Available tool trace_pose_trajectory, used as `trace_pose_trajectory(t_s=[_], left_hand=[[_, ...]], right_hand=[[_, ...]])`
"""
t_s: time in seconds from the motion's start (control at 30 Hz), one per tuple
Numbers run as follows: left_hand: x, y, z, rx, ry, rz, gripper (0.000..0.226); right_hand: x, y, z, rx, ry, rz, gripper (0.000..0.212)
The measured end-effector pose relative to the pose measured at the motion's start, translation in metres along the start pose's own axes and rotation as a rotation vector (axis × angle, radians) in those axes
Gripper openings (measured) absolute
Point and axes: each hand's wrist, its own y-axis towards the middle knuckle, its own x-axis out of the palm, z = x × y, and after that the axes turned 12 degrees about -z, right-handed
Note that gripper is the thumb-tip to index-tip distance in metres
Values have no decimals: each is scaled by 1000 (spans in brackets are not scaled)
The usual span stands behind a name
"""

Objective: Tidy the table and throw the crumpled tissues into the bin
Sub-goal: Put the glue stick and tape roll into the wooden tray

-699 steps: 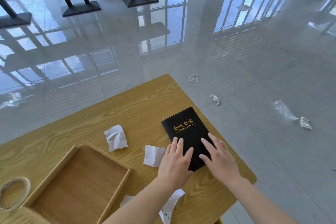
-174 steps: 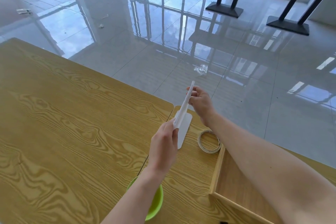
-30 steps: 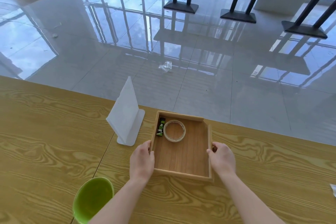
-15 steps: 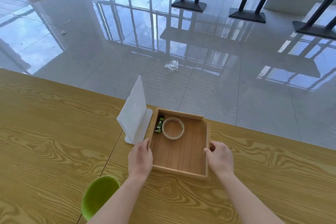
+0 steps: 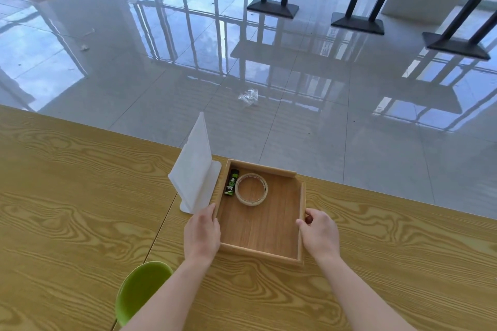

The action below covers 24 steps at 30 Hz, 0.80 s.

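A shallow wooden tray (image 5: 301, 212) lies on the yellow wood-grain table (image 5: 67, 209) near its far edge. My left hand (image 5: 202, 234) grips the tray's left wall and my right hand (image 5: 320, 234) grips its right wall. Inside the tray, at the far left corner, lie a roll of clear tape (image 5: 251, 188) and a small black-and-green lighter (image 5: 231, 182). A white upright sign stand (image 5: 195, 169) touches the tray's left side. No crumpled tissue or bin is in view on the table.
A green bowl (image 5: 139, 290) sits at the near edge, left of my left forearm. Crumpled clear plastic (image 5: 248, 95) lies on the glossy tiled floor beyond the table. Black table bases (image 5: 273, 8) stand further back.
Both hands have kept hold of the tray and slid it slightly left and away, so it now rests against the white sign stand's base.
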Motion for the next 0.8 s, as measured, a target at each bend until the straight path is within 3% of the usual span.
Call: trace_pose_trajectory(t_s=[0.37, 0.8], left_hand=[[-4, -5, 4, 2, 23, -28, 35], [-11, -32, 29, 234, 397, -124, 57]], right_hand=[[-1, 1, 3, 28, 16, -33, 44], [-21, -26, -2, -80, -59, -21, 44]])
